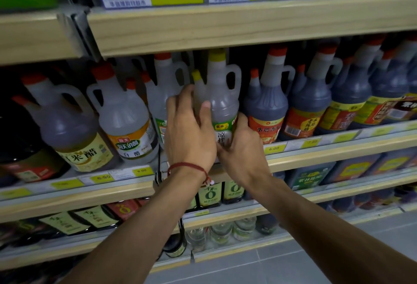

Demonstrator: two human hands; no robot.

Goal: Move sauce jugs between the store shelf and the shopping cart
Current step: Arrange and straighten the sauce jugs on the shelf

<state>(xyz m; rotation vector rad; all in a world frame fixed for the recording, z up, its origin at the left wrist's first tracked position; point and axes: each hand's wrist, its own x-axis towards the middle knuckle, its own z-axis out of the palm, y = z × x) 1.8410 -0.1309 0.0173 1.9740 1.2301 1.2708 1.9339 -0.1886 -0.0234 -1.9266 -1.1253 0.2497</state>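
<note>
A pale jug with a yellow cap (222, 94) stands at the front of the middle shelf (316, 157), green-and-white label facing me. My left hand (189, 130), a red string on its wrist, wraps the jug's left side with the thumb across its shoulder. My right hand (242, 148) cups the lower right of the jug, fingers curled round the label. Both hands hold the same jug. Red-capped jugs stand on either side. No shopping cart is in view.
Clear and white red-capped jugs (126, 121) crowd the left, dark sauce jugs (266, 103) the right. The upper shelf board (225, 28) hangs low over the caps. Lower shelves carry small bottles (209, 195). Grey floor tiles (293, 263) show at bottom right.
</note>
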